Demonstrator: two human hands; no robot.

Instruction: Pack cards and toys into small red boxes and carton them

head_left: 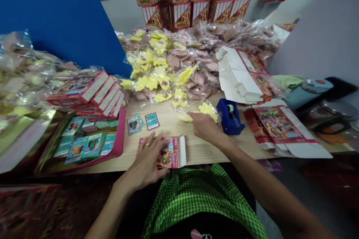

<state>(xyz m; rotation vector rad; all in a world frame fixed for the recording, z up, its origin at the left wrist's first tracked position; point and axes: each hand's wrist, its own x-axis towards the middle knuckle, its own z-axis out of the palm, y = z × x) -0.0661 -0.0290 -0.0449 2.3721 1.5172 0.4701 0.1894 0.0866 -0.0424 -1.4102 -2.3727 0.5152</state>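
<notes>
My left hand (148, 157) lies across a small red printed box (171, 153), fingers at its far edge and thumb at its near edge. The box is flat on the table, its white end flap (182, 151) folded out to the right. Farther up the table, my right hand (206, 125) has its index finger stretched out at a yellow plush-like piece in clear wrap (185, 117). Its other fingers are partly hidden. Just beyond it is another wrapped yellow piece (208, 108). Two small groups of teal cards (135, 124) lie left of the box.
A blue tape dispenser (231, 117) stands close to my right hand. Stacked red boxes (86, 91) sit above a pink-rimmed tray (121, 134) of cards. Wrapped yellow and brownish pieces (196, 59) heap at the back. Flattened cartons (286, 127) and a bottle (305, 93) are right.
</notes>
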